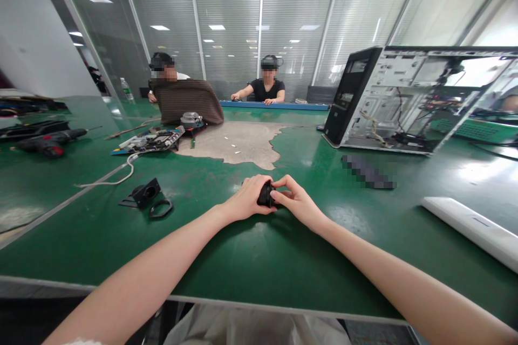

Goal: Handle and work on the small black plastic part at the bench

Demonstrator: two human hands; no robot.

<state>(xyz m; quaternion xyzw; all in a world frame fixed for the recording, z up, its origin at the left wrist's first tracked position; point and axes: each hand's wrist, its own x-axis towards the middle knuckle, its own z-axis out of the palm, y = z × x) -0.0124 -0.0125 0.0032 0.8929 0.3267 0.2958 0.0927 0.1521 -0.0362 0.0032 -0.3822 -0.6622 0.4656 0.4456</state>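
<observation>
My left hand (247,198) and my right hand (292,198) meet over the middle of the green table (259,259). Both are closed round a small black part (266,194), which shows only as a dark sliver between the fingers. Its shape is mostly hidden. To the left of my hands lie a black housing with a round hole (144,193) and a black ring-shaped piece (161,208).
An open computer case (408,98) stands at the right, a white bar (471,229) at the near right. A circuit board (151,140), white cable (117,172) and power drill (48,143) lie left. Two people sit across the table. A worn patch (234,143) marks the centre.
</observation>
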